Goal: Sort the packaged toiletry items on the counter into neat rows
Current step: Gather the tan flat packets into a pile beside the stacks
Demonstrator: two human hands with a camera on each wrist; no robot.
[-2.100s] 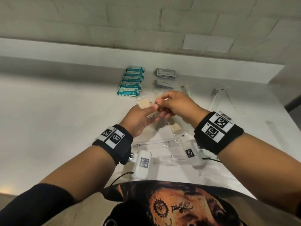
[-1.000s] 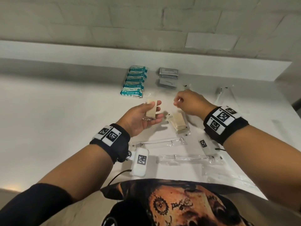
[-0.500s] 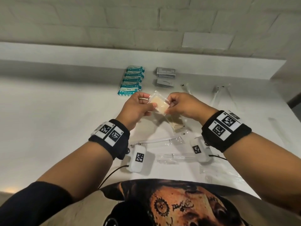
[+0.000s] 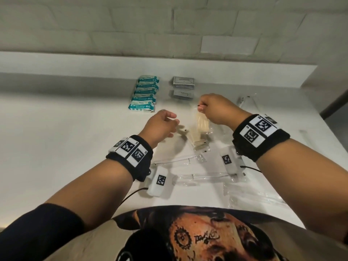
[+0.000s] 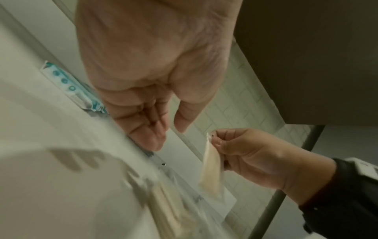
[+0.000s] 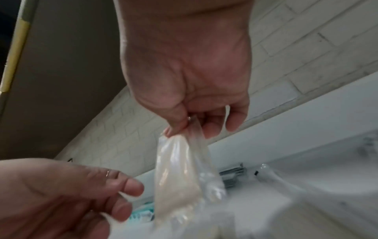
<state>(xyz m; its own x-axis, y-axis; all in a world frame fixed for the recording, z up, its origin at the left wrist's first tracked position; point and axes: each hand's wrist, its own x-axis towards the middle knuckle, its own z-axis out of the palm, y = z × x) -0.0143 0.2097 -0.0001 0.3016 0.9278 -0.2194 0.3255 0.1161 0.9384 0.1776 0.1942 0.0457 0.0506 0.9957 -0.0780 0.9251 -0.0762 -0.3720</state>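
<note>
My right hand pinches the top corner of a clear packet with a beige pad, which hangs over a small pile of like packets on the white counter. In the right wrist view the thumb and fingers hold the packet by its upper edge. My left hand hovers just left of it, fingers loosely curled and holding nothing, as the left wrist view also shows. A row of teal packs and stacked grey sachets lie at the back.
Two clear-wrapped toothbrushes lie near the front, under my wrists. More clear wrappers sit at the front right and back right. A raised ledge and brick wall bound the counter's far side.
Half a second ago both hands held the beige packet between them. My left hand has let go and drawn left; my right hand now dangles the packet by its corner, farther back.
</note>
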